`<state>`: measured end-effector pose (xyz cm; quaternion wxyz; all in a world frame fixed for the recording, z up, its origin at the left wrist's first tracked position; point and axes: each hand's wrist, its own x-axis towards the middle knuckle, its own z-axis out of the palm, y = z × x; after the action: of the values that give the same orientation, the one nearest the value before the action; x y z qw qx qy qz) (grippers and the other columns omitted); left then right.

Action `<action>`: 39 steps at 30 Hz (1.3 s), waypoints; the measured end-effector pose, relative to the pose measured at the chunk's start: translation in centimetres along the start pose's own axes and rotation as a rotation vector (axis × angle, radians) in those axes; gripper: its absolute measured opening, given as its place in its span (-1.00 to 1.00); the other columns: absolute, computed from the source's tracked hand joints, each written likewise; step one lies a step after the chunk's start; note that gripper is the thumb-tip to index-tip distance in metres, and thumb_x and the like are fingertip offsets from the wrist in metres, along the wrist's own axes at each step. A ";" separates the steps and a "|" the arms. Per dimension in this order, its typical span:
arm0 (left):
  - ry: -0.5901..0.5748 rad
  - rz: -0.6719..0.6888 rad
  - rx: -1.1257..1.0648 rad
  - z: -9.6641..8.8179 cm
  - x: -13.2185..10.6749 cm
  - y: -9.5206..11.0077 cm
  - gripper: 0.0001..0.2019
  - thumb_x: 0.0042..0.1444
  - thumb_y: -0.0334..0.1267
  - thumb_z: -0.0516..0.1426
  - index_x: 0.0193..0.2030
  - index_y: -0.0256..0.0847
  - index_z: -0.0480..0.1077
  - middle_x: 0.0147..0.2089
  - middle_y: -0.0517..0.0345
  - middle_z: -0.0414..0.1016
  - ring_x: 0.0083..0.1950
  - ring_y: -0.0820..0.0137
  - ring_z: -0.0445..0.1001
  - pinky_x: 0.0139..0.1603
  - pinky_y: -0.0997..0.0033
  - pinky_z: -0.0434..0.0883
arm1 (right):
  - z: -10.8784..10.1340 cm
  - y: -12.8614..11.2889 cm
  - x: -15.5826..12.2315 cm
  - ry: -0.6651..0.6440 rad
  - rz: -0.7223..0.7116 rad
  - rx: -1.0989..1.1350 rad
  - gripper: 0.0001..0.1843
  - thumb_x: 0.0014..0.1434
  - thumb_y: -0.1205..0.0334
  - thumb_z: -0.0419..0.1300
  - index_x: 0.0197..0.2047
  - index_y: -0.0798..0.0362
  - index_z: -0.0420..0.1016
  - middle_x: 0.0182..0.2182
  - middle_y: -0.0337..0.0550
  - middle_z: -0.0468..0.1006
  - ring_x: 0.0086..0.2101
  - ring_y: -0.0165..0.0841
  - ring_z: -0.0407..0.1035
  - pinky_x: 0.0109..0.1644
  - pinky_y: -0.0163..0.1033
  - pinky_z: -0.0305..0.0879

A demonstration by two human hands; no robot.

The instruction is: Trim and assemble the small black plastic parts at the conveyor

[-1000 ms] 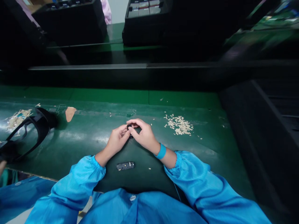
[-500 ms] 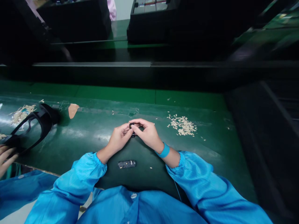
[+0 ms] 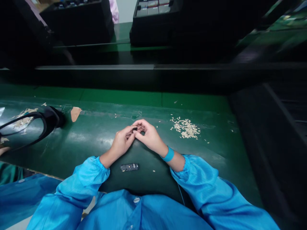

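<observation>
Between my fingertips is a small black part (image 3: 134, 129), mostly covered, so its kind does not show. My left hand (image 3: 123, 141) pinches it from the left. My right hand (image 3: 150, 135), with a blue band (image 3: 169, 154) on its wrist, meets it from the right with thumb and fingers closed at the tips. Nearer my body lies a slim dark circuit-board piece (image 3: 129, 167) with small light spots on it. A single tiny pale strip (image 3: 153, 171) lies to its right.
Many tiny pale strips (image 3: 188, 128) are heaped on the green tabletop (image 3: 211, 166) at right. A black looped frame (image 3: 45, 126), another pale pile (image 3: 24, 118) and an orange-brown scrap (image 3: 75, 114) lie at left. A co-worker's hand (image 3: 3, 150) shows at the left edge. Black bins (image 3: 153, 32) stand behind.
The black part has turned between my fingers and shows less of itself. At left, the black looped frame has shifted and the co-worker's hand has mostly gone behind it.
</observation>
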<state>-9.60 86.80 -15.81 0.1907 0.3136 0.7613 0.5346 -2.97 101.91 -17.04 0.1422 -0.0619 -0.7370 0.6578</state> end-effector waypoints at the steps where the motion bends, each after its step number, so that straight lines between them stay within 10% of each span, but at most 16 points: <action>1: 0.053 -0.019 -0.070 -0.1 0.1 0.1 -0.81 0.25 -0.22 0.19 -0.04 -0.21 0.49 -0.06 0.02 0.58 -0.08 0.32 0.61 -0.05 0.37 0.54 | -0.1 -0.1 -0.1 0.034 -0.037 -0.039 -0.79 0.18 0.26 0.22 -0.08 0.01 0.41 -0.19 -0.15 0.59 -0.24 -0.33 0.51 -0.12 -0.20 0.47; 9: 0.137 -0.165 -0.216 -1.9 -2.0 1.6 -0.78 0.14 -0.17 0.31 -0.26 -0.24 0.41 -0.34 0.20 0.49 -0.33 0.48 0.51 -0.25 0.52 0.47 | -0.5 -2.5 -2.7 -0.185 -0.436 -0.714 -0.87 0.43 0.28 0.10 -0.19 0.05 0.45 -0.22 -0.01 0.58 -0.17 -0.19 0.45 -0.05 -0.10 0.39; 17: -0.154 -0.049 0.203 -6.4 -9.3 3.1 -0.44 0.14 -0.06 0.36 0.23 -0.14 0.38 0.21 -0.14 0.46 0.16 0.12 0.47 0.00 0.24 0.52 | -0.2 -5.9 -7.0 -0.597 -0.518 -0.873 -0.82 0.44 0.22 0.13 -0.22 0.06 0.45 -0.32 -0.11 0.52 -0.30 -0.25 0.40 -0.22 -0.15 0.23; 20: -0.301 0.002 0.431 -5.4 -11.4 3.0 -0.48 0.22 -0.07 0.30 0.27 -0.10 0.35 0.20 -0.10 0.47 0.19 0.12 0.43 0.20 0.08 0.43 | 0.9 -5.6 -8.0 -0.656 -0.489 -0.910 -0.94 0.38 0.28 0.19 -0.17 0.07 0.45 -0.26 -0.10 0.55 -0.24 -0.20 0.42 -0.16 -0.11 0.27; 25: -0.232 0.084 0.575 -2.9 -13.3 1.4 -0.81 0.41 -0.15 0.08 0.00 -0.18 0.43 -0.14 0.01 0.56 -0.15 0.26 0.48 -0.09 0.23 0.49 | 1.9 -4.3 -8.5 -0.687 -0.270 -0.906 -0.85 0.25 0.45 0.22 -0.17 0.02 0.40 -0.21 -0.11 0.54 -0.20 -0.16 0.46 -0.21 -0.14 0.34; 29: -0.200 0.144 0.620 -2.5 -13.3 1.1 -0.71 0.40 -0.17 0.10 0.20 -0.13 0.33 0.12 -0.06 0.52 0.09 0.23 0.50 0.11 0.21 0.49 | 1.3 -3.6 -8.4 -0.693 -0.152 -0.823 -0.70 0.10 0.57 0.18 -0.14 0.03 0.40 -0.17 -0.08 0.57 -0.18 -0.16 0.50 -0.13 -0.13 0.39; 39: -0.110 0.172 0.573 -3.2 -11.9 -0.5 -0.73 0.31 -0.30 0.12 0.11 -0.03 0.47 -0.03 0.04 0.62 -0.02 0.22 0.61 0.03 0.24 0.58 | 1.3 -5.7 -6.7 -0.604 -0.150 -0.982 -0.82 0.19 0.28 0.21 -0.12 0.10 0.50 -0.17 0.00 0.64 -0.15 -0.15 0.56 -0.02 -0.11 0.45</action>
<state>-3.08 76.35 -15.62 0.0894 0.4465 0.8402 0.2944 3.59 98.12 -12.35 -0.0738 0.1221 -0.9661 0.2153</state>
